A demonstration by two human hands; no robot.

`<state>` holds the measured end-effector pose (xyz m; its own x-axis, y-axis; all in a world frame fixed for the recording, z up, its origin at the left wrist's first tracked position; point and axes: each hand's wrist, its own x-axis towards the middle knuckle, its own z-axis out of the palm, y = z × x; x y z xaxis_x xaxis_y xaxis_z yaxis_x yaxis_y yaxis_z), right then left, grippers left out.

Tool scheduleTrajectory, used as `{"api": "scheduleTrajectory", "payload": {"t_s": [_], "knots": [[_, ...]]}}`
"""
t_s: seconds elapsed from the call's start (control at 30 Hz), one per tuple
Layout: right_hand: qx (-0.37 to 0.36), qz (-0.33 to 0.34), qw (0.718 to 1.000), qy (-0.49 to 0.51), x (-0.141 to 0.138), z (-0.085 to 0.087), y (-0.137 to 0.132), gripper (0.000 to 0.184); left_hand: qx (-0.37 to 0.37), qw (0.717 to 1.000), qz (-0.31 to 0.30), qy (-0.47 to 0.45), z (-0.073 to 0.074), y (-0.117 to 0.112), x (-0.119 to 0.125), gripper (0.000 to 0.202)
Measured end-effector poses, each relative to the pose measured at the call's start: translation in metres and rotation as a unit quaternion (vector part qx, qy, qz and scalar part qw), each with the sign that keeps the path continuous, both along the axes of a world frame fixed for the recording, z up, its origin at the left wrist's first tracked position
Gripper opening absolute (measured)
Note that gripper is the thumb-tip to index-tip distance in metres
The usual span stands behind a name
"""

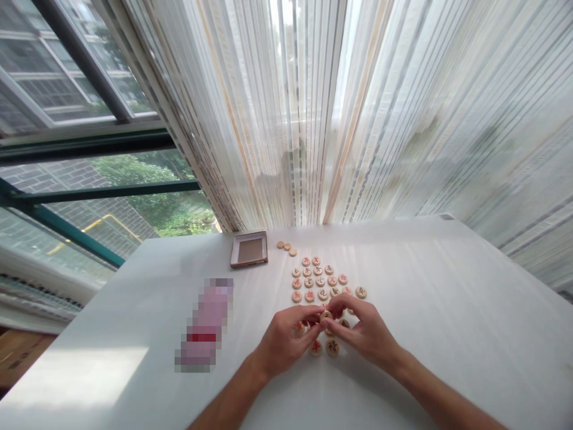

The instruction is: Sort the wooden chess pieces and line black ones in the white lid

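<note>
My left hand (pixel 286 335) and my right hand (pixel 362 322) meet over the near part of a group of wooden Chinese chess pieces. Between their fingertips they pinch one round piece (pixel 326 315), whose marking I cannot make out. Face-up pieces with red or black characters lie in rough rows beyond the hands, such as a black cannon piece (pixel 323 293). Nearest the table's front are a red piece (pixel 316 347) and a black general piece (pixel 332 347). Fingers partly cover several other pieces beneath them.
A shallow open box (pixel 233 263) stands at the far left of the pieces. Beside it lie three pieces with no marking showing, one being a plain disc (pixel 292 252). A pixelated pinkish object (pixel 210 316) rests on the white table (pixel 430 286). Curtains hang behind; a window is at left.
</note>
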<state>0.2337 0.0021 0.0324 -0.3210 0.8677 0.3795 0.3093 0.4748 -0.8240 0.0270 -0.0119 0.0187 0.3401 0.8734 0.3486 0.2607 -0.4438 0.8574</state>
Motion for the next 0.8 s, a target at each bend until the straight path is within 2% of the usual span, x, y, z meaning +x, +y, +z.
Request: {"api": "scheduleTrajectory", "payload": {"t_s": [0.2, 0.37, 0.57, 0.7, 0.8], "knots": [[-0.006, -0.003, 1.000, 0.002, -0.0014, -0.0004, -0.0015, 0.018, 0.010, 1.000, -0.013, 0.005, 0.0016, -0.0006, 0.0001, 0.025], [-0.004, 0.003, 1.000, 0.001, -0.0018, 0.0024, -0.0004, 0.018, -0.028, 0.999, -0.015, -0.009, 0.0058, -0.0013, -0.0001, 0.027], [0.001, 0.011, 1.000, 0.012, -0.0005, 0.0028, -0.0015, 0.012, -0.074, 0.997, 0.002, -0.035, 0.0015, 0.0015, -0.0017, 0.030], [0.008, 0.037, 0.999, 0.030, -0.0010, 0.0036, -0.0019, 0.018, -0.093, 0.994, 0.017, -0.058, 0.0014, 0.0036, -0.0021, 0.030], [0.013, 0.039, 0.999, 0.030, -0.0017, 0.0037, -0.0011, 0.019, -0.112, 0.991, 0.004, -0.076, 0.0027, 0.0035, -0.0025, 0.032]]}}
